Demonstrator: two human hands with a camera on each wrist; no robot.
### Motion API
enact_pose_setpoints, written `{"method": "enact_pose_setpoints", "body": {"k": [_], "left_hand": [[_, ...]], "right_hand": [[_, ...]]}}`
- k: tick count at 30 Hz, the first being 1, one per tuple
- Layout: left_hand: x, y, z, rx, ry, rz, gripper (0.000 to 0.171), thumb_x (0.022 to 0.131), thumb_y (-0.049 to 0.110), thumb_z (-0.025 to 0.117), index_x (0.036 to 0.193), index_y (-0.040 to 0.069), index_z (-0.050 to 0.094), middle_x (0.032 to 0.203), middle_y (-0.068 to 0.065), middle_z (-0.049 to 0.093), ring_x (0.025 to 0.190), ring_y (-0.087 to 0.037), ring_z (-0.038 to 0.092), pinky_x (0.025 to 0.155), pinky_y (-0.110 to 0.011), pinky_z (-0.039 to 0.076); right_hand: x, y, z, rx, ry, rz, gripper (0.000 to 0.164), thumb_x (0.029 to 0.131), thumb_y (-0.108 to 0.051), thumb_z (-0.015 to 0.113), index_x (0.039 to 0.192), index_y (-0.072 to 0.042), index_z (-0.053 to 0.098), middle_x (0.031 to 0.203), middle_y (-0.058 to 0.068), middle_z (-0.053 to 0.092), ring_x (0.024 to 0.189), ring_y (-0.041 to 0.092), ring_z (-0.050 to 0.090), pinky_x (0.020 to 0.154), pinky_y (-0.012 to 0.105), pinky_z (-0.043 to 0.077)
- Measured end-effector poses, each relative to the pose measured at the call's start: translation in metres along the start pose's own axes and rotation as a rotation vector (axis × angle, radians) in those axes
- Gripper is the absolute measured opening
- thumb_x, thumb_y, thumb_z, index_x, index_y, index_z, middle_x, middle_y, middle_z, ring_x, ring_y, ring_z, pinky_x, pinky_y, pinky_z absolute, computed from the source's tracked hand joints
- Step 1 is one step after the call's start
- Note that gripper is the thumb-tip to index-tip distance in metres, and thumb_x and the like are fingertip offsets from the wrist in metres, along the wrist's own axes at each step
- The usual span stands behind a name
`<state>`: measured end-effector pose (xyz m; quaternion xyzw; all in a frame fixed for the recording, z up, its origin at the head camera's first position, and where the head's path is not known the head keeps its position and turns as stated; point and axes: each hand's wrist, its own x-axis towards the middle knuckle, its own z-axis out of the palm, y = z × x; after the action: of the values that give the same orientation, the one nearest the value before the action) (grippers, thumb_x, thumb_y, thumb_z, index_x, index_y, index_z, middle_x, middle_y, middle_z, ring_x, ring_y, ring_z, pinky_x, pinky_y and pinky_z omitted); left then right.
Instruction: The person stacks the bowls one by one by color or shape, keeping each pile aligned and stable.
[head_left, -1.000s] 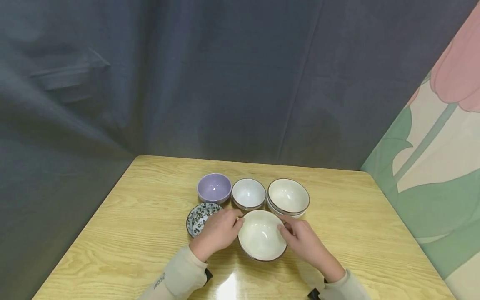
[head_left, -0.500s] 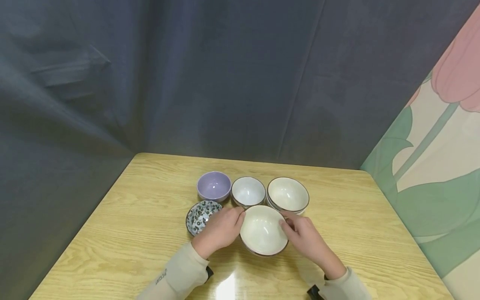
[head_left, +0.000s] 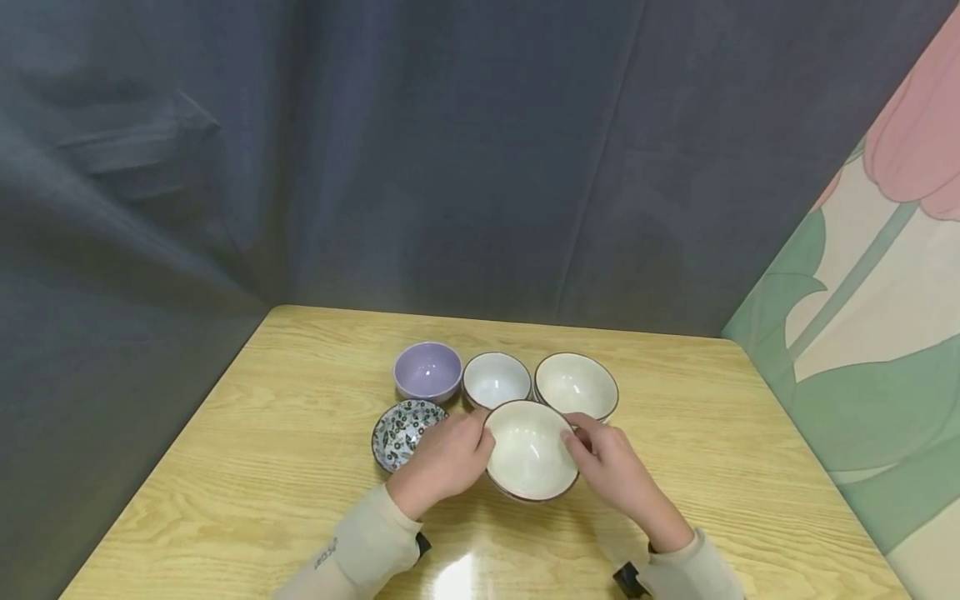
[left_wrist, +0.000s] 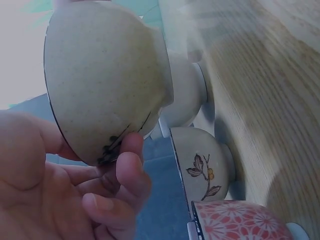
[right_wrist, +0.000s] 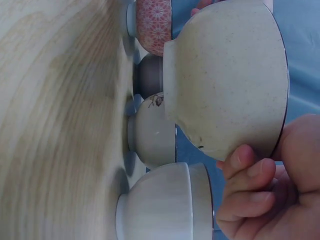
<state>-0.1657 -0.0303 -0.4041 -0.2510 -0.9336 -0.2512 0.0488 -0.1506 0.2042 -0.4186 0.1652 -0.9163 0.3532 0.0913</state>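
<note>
Both hands hold a cream bowl [head_left: 531, 454] with a thin brown rim, raised above the table and tilted. My left hand [head_left: 444, 457] pinches its left edge, thumb at the rim and fingers beneath. The right hand [head_left: 617, 467] grips the opposite edge in the same way. From the left wrist, the bowl's speckled outer wall [left_wrist: 100, 75] shows a dark leaf drawing beside the fingertips. In the right wrist view the bowl's foot [right_wrist: 170, 80] hangs clear of the wood. Just behind it stands a cream bowl [head_left: 576, 385] nested in a white bowl [right_wrist: 155, 205].
A purple bowl [head_left: 427, 372] and a white brown-rimmed bowl [head_left: 497, 379] stand in the back row. Left of the held bowl sits a flower-patterned bowl [head_left: 401, 433], red outside, partly behind the left hand. The wooden table [head_left: 247, 467] meets a dark curtain [head_left: 465, 167].
The held cream bowl has moved away from the body and slightly right, both hands going with it. It now overlaps the front of the back row in the head view. The other bowls stay put.
</note>
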Motion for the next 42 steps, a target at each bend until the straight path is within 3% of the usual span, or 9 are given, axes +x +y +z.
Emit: {"method": "enact_pose_setpoints", "body": {"k": [4,11,22,30,34,38,42], "left_hand": [[0.003,0.001,-0.003,-0.003,-0.001,-0.013,0.03,0.092,0.017,0.038,0.105,0.001,0.06,0.083,-0.013,0.065,0.071,-0.021,0.058,0.056,-0.041,0.052],[0.013,0.003,-0.008,-0.024,0.012,-0.008,0.023,0.094,0.018,0.036,0.08,0.011,0.053,0.066,-0.007,0.057,0.06,-0.019,0.054,0.05,-0.04,0.048],[0.037,0.011,-0.008,-0.026,0.016,-0.038,0.035,0.098,0.024,0.028,0.092,0.008,0.058,0.078,-0.009,0.065,0.069,-0.02,0.059,0.062,-0.044,0.052],[0.048,0.013,-0.006,-0.066,0.035,-0.061,0.037,0.099,0.026,0.028,0.085,0.01,0.058,0.066,-0.005,0.058,0.06,-0.017,0.053,0.058,-0.04,0.051],[0.052,0.015,-0.004,-0.091,0.047,-0.097,0.043,0.1,0.032,0.028,0.098,0.007,0.063,0.082,-0.01,0.067,0.077,-0.023,0.06,0.069,-0.044,0.052],[0.055,0.017,0.0,-0.119,0.036,-0.121,0.052,0.1,0.039,0.023,0.113,0.006,0.061,0.103,-0.014,0.067,0.094,-0.028,0.059,0.081,-0.047,0.05],[0.056,0.017,0.002,-0.154,0.019,-0.127,0.058,0.1,0.043,0.018,0.116,0.005,0.06,0.105,-0.014,0.067,0.097,-0.028,0.058,0.084,-0.047,0.049]], "right_hand": [[0.004,-0.001,-0.002,0.01,0.009,0.0,0.021,0.091,-0.009,0.053,0.109,-0.002,0.062,0.061,-0.003,0.056,0.047,0.007,0.046,0.038,0.026,0.043],[0.009,-0.002,-0.012,0.006,0.032,0.019,0.022,0.092,-0.01,0.053,0.109,-0.001,0.061,0.061,0.0,0.057,0.044,0.008,0.043,0.038,0.027,0.041],[0.019,0.003,-0.026,0.022,0.076,0.046,0.026,0.093,-0.011,0.05,0.113,0.004,0.058,0.075,0.011,0.065,0.053,0.013,0.05,0.043,0.029,0.047],[0.025,0.007,-0.032,0.024,0.091,0.041,0.029,0.094,-0.011,0.048,0.115,0.007,0.056,0.081,0.016,0.067,0.056,0.015,0.054,0.044,0.03,0.05],[0.027,0.009,-0.035,0.027,0.102,0.04,0.03,0.095,-0.012,0.047,0.116,0.008,0.055,0.083,0.018,0.068,0.059,0.015,0.056,0.046,0.031,0.052],[0.029,0.012,-0.038,0.019,0.113,0.07,0.032,0.095,-0.013,0.046,0.118,0.009,0.053,0.084,0.019,0.068,0.061,0.015,0.057,0.049,0.031,0.053],[0.031,0.014,-0.041,0.013,0.123,0.091,0.033,0.096,-0.013,0.045,0.118,0.009,0.053,0.082,0.018,0.067,0.061,0.016,0.057,0.048,0.031,0.053]]}}
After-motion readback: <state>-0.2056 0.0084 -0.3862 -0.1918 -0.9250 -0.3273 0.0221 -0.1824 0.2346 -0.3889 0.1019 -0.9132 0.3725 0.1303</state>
